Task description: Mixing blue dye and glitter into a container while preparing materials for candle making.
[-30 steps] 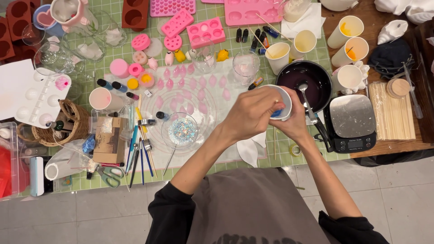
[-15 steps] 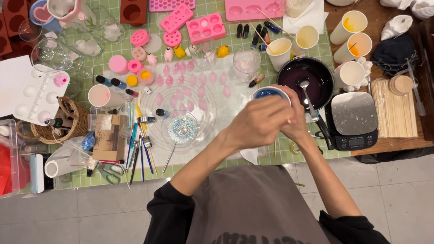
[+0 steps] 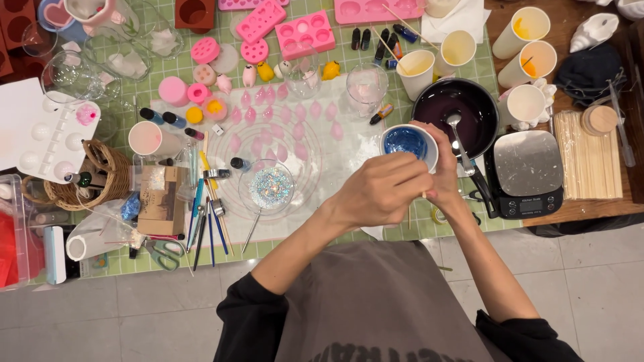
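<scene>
Hands, two, bare, meeting above the green gridded mat (image 3: 349,231); left hand (image 3: 379,191) nearest the body, fingers curled narrow and pinching a thin wooden stick (image 3: 423,195) whose upper part is hidden behind the knuckles; right hand (image 3: 448,177) just beyond it, fingers (image 3: 439,137) wrapped round the far wall of a small white cup (image 3: 408,143) holding glittery blue liquid; cup lies against the right fingertips and just past the left knuckles, upright; black pan (image 3: 456,114) with a metal spoon (image 3: 463,144) sits just behind the cup, touching or nearly so, cannot tell which; digital scale (image 3: 526,171) to the right of the pan; clear glass dish of glitter (image 3: 270,186) well left of the cup; paper cups (image 3: 523,27) of yellow and orange liquid beyond the pan; pink silicone moulds (image 3: 305,33) farthest, beyond the cup and to its left.
</scene>
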